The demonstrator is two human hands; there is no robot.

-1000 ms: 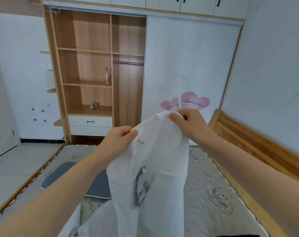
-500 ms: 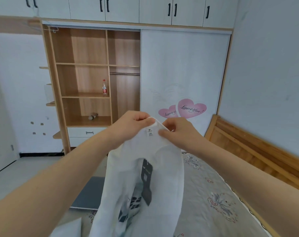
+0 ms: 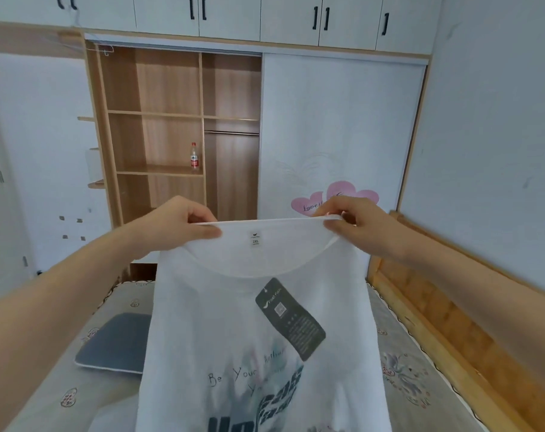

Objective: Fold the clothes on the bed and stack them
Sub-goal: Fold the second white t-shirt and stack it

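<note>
Left hand point(image 3: 183, 221): pinches the T-shirt point(image 3: 252, 332) collar.
Right hand point(image 3: 352, 219): pinches the collar's other end.
T-shirt: hangs above the bed point(image 3: 402, 369).

The T-shirt point(image 3: 233, 322) hangs over the bed point(image 3: 421, 369), held up at its collar between the left hand point(image 3: 183, 222) on the left and the right hand point(image 3: 355, 222) on the right. A hang tag point(image 3: 289, 319) lies against the shirt below the collar, right of its middle. A cushion point(image 3: 115, 344) lies on the bed near its left edge, partly behind the shirt. Beyond the bed's far edge stands the wardrobe point(image 3: 171, 88), with a bottle point(image 3: 194, 155) on a shelf in it. A headboard point(image 3: 452, 307) runs along the bed's right edge.
</note>
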